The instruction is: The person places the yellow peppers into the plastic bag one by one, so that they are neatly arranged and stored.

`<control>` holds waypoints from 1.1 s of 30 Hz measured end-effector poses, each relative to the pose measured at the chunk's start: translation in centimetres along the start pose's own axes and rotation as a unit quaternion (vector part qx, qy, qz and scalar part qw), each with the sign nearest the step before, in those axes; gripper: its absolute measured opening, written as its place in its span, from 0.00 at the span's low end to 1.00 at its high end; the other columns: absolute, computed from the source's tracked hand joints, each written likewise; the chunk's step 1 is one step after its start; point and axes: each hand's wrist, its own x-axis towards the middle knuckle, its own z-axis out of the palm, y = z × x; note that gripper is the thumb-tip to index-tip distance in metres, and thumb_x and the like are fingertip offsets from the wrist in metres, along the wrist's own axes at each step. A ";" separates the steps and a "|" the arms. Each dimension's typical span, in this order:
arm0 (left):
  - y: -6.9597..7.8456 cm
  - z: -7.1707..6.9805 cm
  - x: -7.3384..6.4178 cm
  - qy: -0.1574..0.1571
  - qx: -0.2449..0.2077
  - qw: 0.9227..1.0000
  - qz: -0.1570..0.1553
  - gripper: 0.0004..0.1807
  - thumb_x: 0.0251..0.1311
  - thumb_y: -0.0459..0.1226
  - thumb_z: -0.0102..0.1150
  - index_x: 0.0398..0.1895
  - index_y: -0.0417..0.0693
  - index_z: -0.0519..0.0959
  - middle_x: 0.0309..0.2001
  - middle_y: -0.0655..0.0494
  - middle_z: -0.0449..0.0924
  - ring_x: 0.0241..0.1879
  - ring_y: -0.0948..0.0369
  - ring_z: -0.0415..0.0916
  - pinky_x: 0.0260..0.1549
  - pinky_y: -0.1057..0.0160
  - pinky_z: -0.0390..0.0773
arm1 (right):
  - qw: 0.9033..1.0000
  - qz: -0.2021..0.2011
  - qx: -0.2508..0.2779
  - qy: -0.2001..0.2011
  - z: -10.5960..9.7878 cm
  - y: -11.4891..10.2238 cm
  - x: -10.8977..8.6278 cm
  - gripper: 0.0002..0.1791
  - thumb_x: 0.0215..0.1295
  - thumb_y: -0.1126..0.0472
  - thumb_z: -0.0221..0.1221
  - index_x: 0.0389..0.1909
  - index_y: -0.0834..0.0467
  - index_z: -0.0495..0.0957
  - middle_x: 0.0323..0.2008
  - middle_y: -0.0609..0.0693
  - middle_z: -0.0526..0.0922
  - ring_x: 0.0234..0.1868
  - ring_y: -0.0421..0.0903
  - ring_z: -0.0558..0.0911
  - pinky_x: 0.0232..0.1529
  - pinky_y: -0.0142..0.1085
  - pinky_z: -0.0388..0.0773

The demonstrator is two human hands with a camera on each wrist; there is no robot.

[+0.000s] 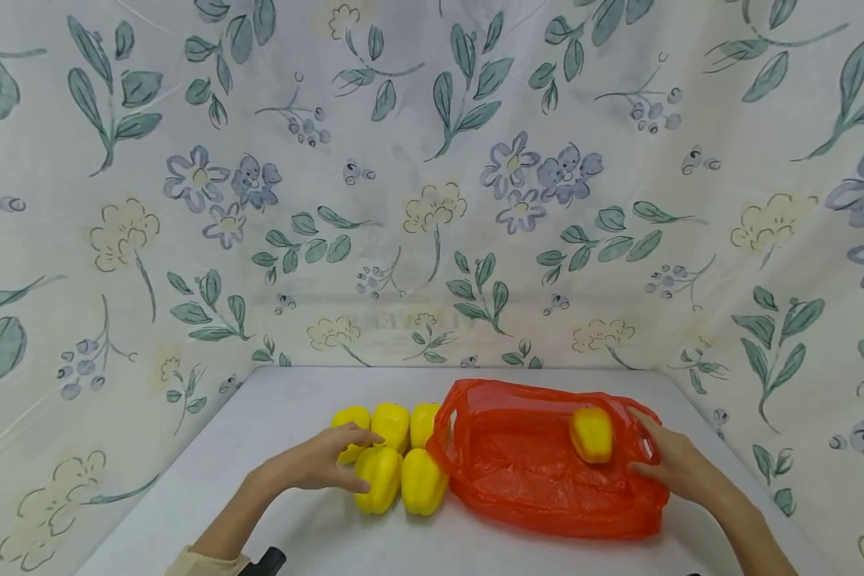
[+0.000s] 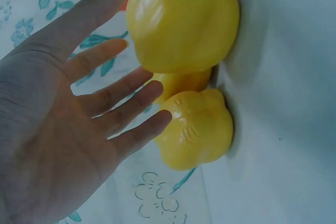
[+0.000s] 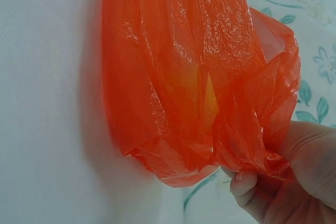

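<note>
My left hand point(image 1: 326, 461) reaches over the left side of a group of yellow bell peppers point(image 1: 379, 480), its fingers spread and nearly straight. In the left wrist view, the thumb tip overlaps the edge of the nearest bell pepper point(image 2: 184, 24); whether it touches cannot be told. The little finger's tip lies by a smaller-looking bell pepper point(image 2: 197, 129). My right hand point(image 1: 675, 462) pinches the right edge of a red plastic bag point(image 1: 526, 472), whose mouth gapes upward. Inside the bag, toward the right, sits one yellow bell pepper point(image 1: 591, 434). The right wrist view shows thumb and fingers point(image 3: 244, 183) gathering the bag's film.
The bell peppers stand in two rows on a white table point(image 1: 288, 388), against the bag's left side. Behind and beside the table hangs a floral-patterned cloth point(image 1: 374, 264). A black object point(image 1: 265, 562) shows beside the left sleeve.
</note>
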 end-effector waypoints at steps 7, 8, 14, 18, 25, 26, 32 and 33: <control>-0.1 0.4 -0.3 -0.020 -0.013 1.000 -0.004 0.38 0.49 0.51 0.74 0.65 0.58 0.72 0.64 0.51 0.73 0.61 0.50 0.71 0.61 0.40 0.72 | 1.000 0.004 -0.004 0.001 0.1 -0.1 0.1 0.49 0.54 0.59 0.71 0.71 0.67 0.54 0.57 0.69 0.75 0.48 0.55 0.79 0.42 0.46 0.86; -0.2 0.5 -0.3 -0.019 -0.015 1.000 -0.004 0.38 0.48 0.51 0.74 0.65 0.58 0.72 0.63 0.51 0.72 0.60 0.51 0.71 0.61 0.41 0.72 | 1.000 0.002 -0.005 0.002 0.1 0.0 0.1 0.49 0.53 0.59 0.71 0.71 0.67 0.54 0.57 0.69 0.75 0.48 0.55 0.79 0.42 0.46 0.85; -0.6 1.3 -0.2 -0.010 -0.020 1.000 -0.003 0.42 0.45 0.50 0.76 0.66 0.59 0.70 0.57 0.57 0.70 0.56 0.55 0.70 0.59 0.44 0.75 | 1.000 -0.005 -0.005 0.006 0.2 0.0 -0.1 0.49 0.53 0.59 0.71 0.71 0.67 0.55 0.57 0.69 0.75 0.49 0.57 0.79 0.42 0.47 0.85; -0.7 1.8 -0.1 -0.001 -0.013 1.000 -0.004 0.44 0.44 0.51 0.77 0.66 0.58 0.68 0.56 0.59 0.68 0.56 0.57 0.70 0.60 0.47 0.75 | 1.000 -0.006 -0.001 0.005 0.3 0.0 -0.1 0.50 0.53 0.59 0.71 0.72 0.67 0.54 0.57 0.69 0.75 0.49 0.57 0.79 0.42 0.46 0.86; -0.8 2.5 -0.1 0.012 -0.016 1.000 -0.002 0.44 0.44 0.49 0.78 0.65 0.54 0.66 0.59 0.57 0.67 0.59 0.56 0.69 0.63 0.46 0.71 | 1.000 -0.009 -0.006 0.006 0.2 0.0 -0.1 0.49 0.53 0.59 0.71 0.71 0.67 0.55 0.56 0.68 0.76 0.47 0.55 0.79 0.41 0.45 0.86; -0.8 2.5 -0.1 0.012 -0.017 1.000 -0.003 0.45 0.44 0.49 0.78 0.66 0.54 0.66 0.59 0.57 0.66 0.59 0.56 0.69 0.64 0.46 0.71 | 1.000 -0.009 -0.005 0.006 0.1 0.0 -0.1 0.49 0.53 0.59 0.71 0.71 0.67 0.55 0.56 0.68 0.76 0.47 0.54 0.79 0.41 0.45 0.86; -0.6 2.6 -0.2 0.006 -0.002 1.000 -0.004 0.45 0.44 0.50 0.77 0.67 0.55 0.64 0.56 0.59 0.65 0.56 0.58 0.68 0.64 0.46 0.71 | 1.000 -0.005 -0.003 0.003 0.1 -0.1 0.0 0.49 0.53 0.59 0.71 0.71 0.67 0.54 0.57 0.69 0.75 0.48 0.56 0.79 0.42 0.45 0.86; -0.6 2.5 -0.2 0.004 0.004 1.000 -0.004 0.45 0.44 0.51 0.77 0.67 0.55 0.64 0.55 0.59 0.65 0.55 0.58 0.68 0.63 0.46 0.72 | 1.000 -0.004 -0.004 0.003 0.1 -0.1 0.0 0.50 0.53 0.59 0.71 0.71 0.67 0.54 0.57 0.69 0.75 0.48 0.56 0.79 0.42 0.46 0.86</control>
